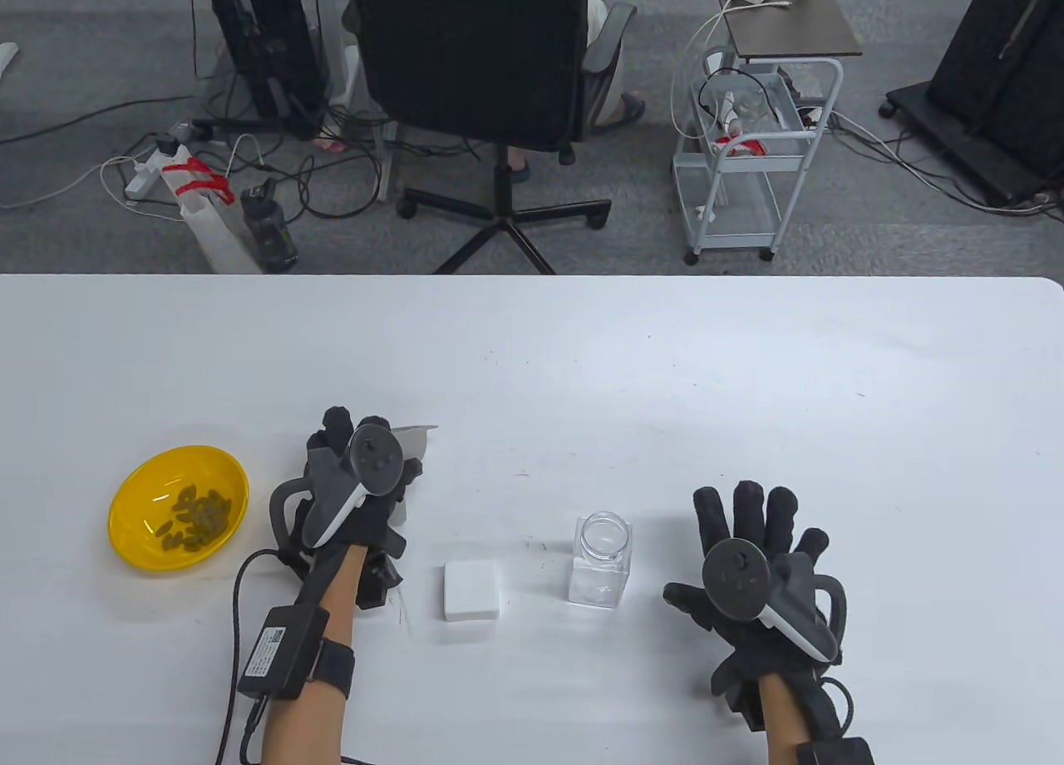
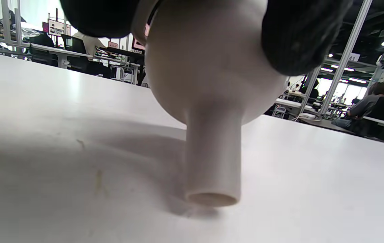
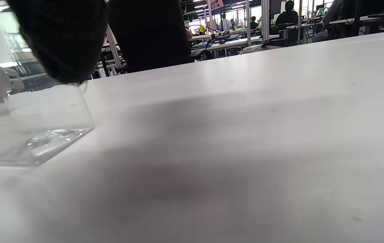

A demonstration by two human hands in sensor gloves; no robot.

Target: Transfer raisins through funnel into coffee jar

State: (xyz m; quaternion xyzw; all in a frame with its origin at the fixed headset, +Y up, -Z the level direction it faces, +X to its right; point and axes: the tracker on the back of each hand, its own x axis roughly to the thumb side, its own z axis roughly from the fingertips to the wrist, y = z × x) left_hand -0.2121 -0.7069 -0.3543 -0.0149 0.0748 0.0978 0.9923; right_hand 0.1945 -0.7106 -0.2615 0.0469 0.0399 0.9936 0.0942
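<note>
Far left on white table [image 1: 582, 349]: yellow bowl [image 1: 133, 540], glossy, round, shallow; dark wrinkled raisins [image 1: 195, 517] heaped inside. Just right of bowl: left hand [image 1: 353, 486] wrapped over funnel [image 2: 208, 101], holding it upright; off-white, matte, rounded body narrowing to straight tube; tube mouth just above tabletop, contact not discernible; flat rim tab protruding past fingers [image 2: 299, 37] in table view. Next, between hands: small white square block [image 1: 472, 589], lying flat on table. Just right of block: coffee jar [image 1: 602, 559], clear, square-sided with round open mouth, upright, nothing visible inside; thick glassy base clear in right wrist view. Far right: right hand [image 1: 761, 565] spread wide, palm down, holding nothing, near jar, thumb toward it; contact not discernible. Few dark specks on tabletop near jar.
</note>
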